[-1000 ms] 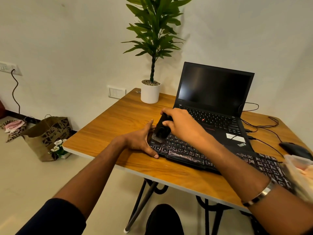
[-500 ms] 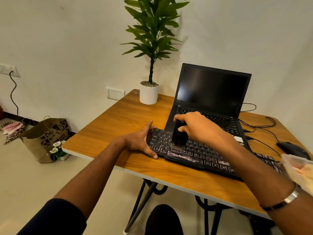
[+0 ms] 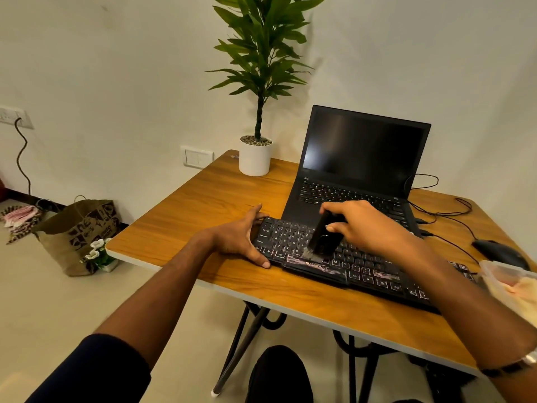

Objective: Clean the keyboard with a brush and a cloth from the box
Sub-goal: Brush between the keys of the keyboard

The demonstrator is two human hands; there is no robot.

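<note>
Keyboard (image 3: 343,258) lay along desk's (image 3: 186,222) near edge, right end hidden behind right forearm. Right hand (image 3: 369,225) gripped black brush (image 3: 322,235), bristles blurred on keys. Left hand (image 3: 241,237) lay flat, fingers straight, bracing keyboard's left end. Laptop (image 3: 360,158) just behind. Plastic box (image 3: 511,283) cut off at right edge, contents unclear.

Left half of the table (image 3: 186,216) is bare wood — plenty of room to reach in. Laptop (image 3: 360,158) crowds right behind the keyboard (image 3: 363,266), mouse (image 3: 499,253) and box (image 3: 514,286) clutter the right edge.
</note>
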